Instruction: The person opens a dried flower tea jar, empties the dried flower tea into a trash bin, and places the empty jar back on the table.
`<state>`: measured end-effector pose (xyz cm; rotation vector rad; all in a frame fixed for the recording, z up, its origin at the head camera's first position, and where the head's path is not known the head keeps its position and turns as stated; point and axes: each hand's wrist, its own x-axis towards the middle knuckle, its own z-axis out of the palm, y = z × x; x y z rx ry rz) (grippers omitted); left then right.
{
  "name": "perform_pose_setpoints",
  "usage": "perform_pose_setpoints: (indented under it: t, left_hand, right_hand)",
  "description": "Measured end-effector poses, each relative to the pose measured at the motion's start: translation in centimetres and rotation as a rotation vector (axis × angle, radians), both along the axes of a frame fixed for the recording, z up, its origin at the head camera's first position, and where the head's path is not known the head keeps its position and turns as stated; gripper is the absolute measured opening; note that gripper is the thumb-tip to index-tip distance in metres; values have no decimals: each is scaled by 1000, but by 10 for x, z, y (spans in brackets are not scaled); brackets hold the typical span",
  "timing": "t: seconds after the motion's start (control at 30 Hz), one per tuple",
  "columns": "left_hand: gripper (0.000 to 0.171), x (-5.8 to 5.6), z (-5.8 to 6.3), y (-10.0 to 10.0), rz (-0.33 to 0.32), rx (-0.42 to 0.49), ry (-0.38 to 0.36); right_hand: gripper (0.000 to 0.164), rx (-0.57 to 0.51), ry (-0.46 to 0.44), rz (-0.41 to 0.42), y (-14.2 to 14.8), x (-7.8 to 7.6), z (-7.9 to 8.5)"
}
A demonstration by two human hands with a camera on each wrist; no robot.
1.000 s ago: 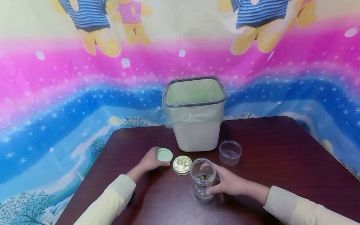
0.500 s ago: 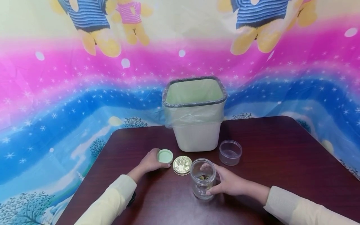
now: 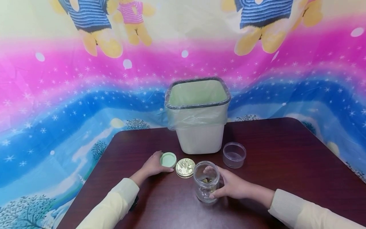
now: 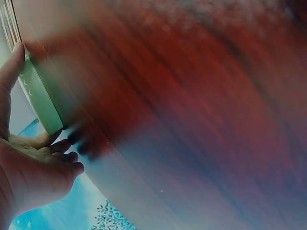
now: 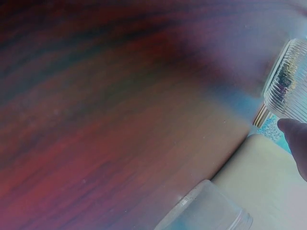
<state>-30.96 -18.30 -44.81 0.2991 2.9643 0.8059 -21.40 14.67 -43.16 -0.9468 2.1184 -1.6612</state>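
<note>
My left hand (image 3: 153,164) curves round a pale green round lid (image 3: 168,159) low on the table, thumb at its near edge and fingers at its far side. In the left wrist view, the green lid (image 4: 44,98) lies between thumb and fingertips. My right hand (image 3: 230,184) grips a clear ribbed glass jar (image 3: 202,194) from the right. The jar is upright and uncovered, with a little dark and yellowish dried matter inside. Between lid and jar lies a shiny gold round lid (image 3: 185,168). The right wrist view shows the ribbed jar (image 5: 293,96) and part of my thumb.
A white bin (image 3: 201,138) with a clear liner stands behind the lids. A clear round plastic tub (image 3: 234,156) is right of the bin, just behind my right hand. The dark reddish table (image 3: 286,152) ends before a printed cloth backdrop.
My left hand and the green lid have shifted slightly toward me and to the right, nearer the gold lid. My right hand and the jar have stayed in place.
</note>
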Motion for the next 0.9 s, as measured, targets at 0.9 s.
perform_pose_setpoints:
  t: [0.9]
  left_hand:
    - [99,-3,55,3,22,355,160]
  right_hand:
    - [78,-31,-27,18,0,-2,-3]
